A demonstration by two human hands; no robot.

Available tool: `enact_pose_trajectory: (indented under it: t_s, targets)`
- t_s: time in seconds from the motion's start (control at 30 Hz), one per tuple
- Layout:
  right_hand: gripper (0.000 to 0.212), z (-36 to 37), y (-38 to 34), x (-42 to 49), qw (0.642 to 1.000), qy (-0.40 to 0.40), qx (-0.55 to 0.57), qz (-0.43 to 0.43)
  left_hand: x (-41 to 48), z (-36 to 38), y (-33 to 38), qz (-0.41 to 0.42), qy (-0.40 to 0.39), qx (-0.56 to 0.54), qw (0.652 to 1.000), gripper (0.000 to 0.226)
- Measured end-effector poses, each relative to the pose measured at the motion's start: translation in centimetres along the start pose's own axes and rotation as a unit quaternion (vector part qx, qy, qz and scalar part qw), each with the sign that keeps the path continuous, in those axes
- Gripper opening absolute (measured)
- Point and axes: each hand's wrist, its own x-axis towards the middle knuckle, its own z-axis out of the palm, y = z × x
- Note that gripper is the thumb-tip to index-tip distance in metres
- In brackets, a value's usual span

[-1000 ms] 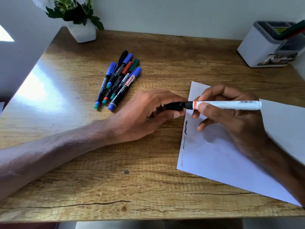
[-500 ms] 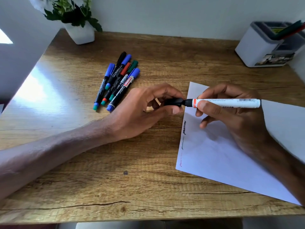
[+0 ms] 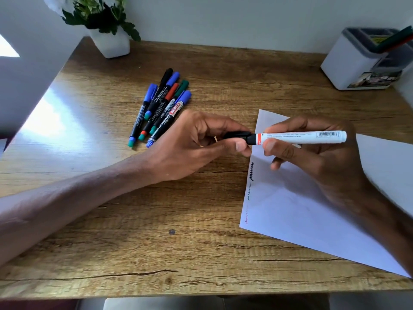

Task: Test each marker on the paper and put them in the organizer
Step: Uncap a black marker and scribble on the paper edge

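A white marker (image 3: 304,137) with a black cap (image 3: 238,135) lies level above the left edge of the white paper (image 3: 290,211). My right hand (image 3: 312,153) grips its white barrel. My left hand (image 3: 201,142) pinches the black cap at the marker's left end; cap and barrel meet. The paper carries black and red scribbles (image 3: 249,175) along its left edge. A bundle of several capped markers (image 3: 161,108) in blue, black, red and green lies on the desk to the left. The white organizer (image 3: 348,61) stands at the back right with markers in it.
A white pot with a plant (image 3: 109,43) stands at the back left of the wooden desk (image 3: 156,231). A wall runs behind the desk. The desk's front edge is near the bottom of the view.
Both hands and the marker hold almost the same place. The gap at the cap has closed slightly as my left hand stays on the cap.
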Motion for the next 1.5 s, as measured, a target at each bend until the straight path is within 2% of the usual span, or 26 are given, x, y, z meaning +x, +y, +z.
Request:
enact_pose_trajectory:
  t_s: [0.23,0.43,0.6,0.73,0.87,1.0,1.07,1.17,1.27,1.37,1.43,1.5]
  targets:
    - [0.024,-0.5,-0.1,-0.2,0.998,-0.04,-0.025,-0.035,-0.1,0.0,0.5,-0.004,-0.025,-0.013,1.0,0.025]
    - [0.023,-0.8,-0.2,-0.2,0.999,-0.037,-0.008,-0.035,0.2,0.1,0.9,-0.039,-0.029,-0.059,0.997,0.025]
    - [0.028,-1.3,-1.2,0.4,1.0,0.002,-0.003,-0.01,1.0,-0.1,1.4,-0.051,0.036,-0.101,0.993,0.023]
    - [0.025,-2.9,-1.7,0.9,0.997,0.054,0.053,0.032,2.0,-0.5,1.5,-0.057,0.1,-0.104,0.988,0.025]
    - [0.021,-4.8,-1.8,1.5,0.99,0.074,-0.117,-0.001,4.2,0.0,2.6,-0.034,0.137,-0.072,0.987,0.025]
    - [0.024,-6.4,-2.4,2.4,0.959,0.078,-0.269,-0.045,7.3,1.7,4.1,0.002,0.152,-0.067,0.986,0.021]
    - [0.025,-7.1,-2.7,3.0,0.944,0.075,-0.317,-0.057,9.0,2.5,4.5,0.019,0.142,-0.061,0.988,0.021]
    - [0.02,-8.4,-2.5,4.1,0.944,0.087,-0.316,-0.04,11.1,2.9,4.2,0.019,0.119,-0.044,0.992,0.031]
    - [0.021,-9.9,-1.9,5.0,0.947,0.139,-0.289,-0.018,11.6,2.6,2.2,-0.002,0.01,0.121,0.993,0.04]
    - [0.041,-11.3,-1.7,5.8,0.944,0.182,-0.273,-0.029,10.8,2.7,0.2,-0.019,-0.098,0.266,0.959,0.042]
    - [0.056,-12.1,-1.9,6.5,0.941,0.206,-0.263,-0.047,10.6,2.7,-0.5,-0.017,-0.103,0.27,0.957,0.044]
    - [0.063,-12.9,-2.4,7.3,0.929,0.241,-0.275,-0.06,10.9,2.5,-1.3,-0.011,-0.071,0.245,0.967,0.041]
